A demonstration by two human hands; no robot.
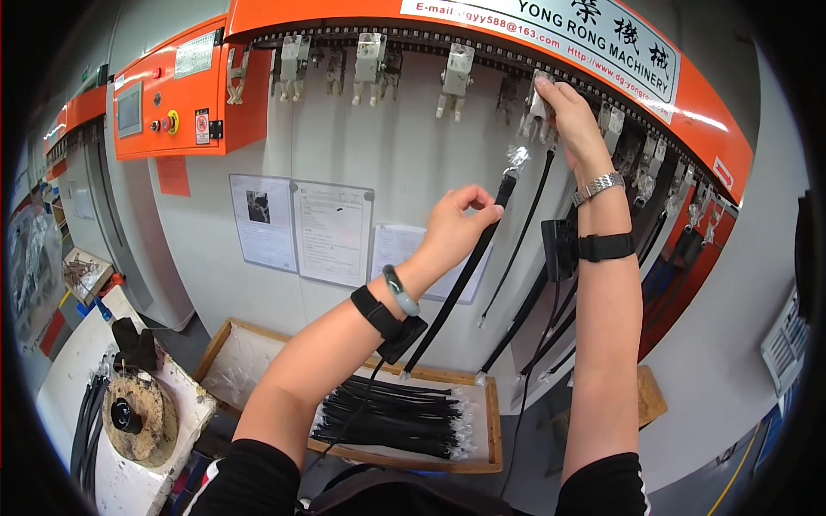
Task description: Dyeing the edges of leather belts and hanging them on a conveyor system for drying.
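Note:
My left hand (467,219), at the middle of the view, pinches a long flat black cord (465,279) between thumb and fingers near its upper end. The cord slants down toward a wooden tray, and shiny clear wrapping (517,157) covers its top tip. Higher up and to the right, my right hand (575,125) grips a white spring clip (537,113) hanging from the chain rail; most of its fingers are hidden behind the palm. The cord's wrapped tip sits just below the clip's jaws, apart from them. A thinner black cord (525,232) hangs beside it.
More white clips (370,60) line the curved chain under the orange machine cover (344,13). Black cords hang from clips at right. Below, a wooden tray (495,430) holds bundled black cords (391,417). At left are an orange control box (176,95) and a stained worktable (185,434).

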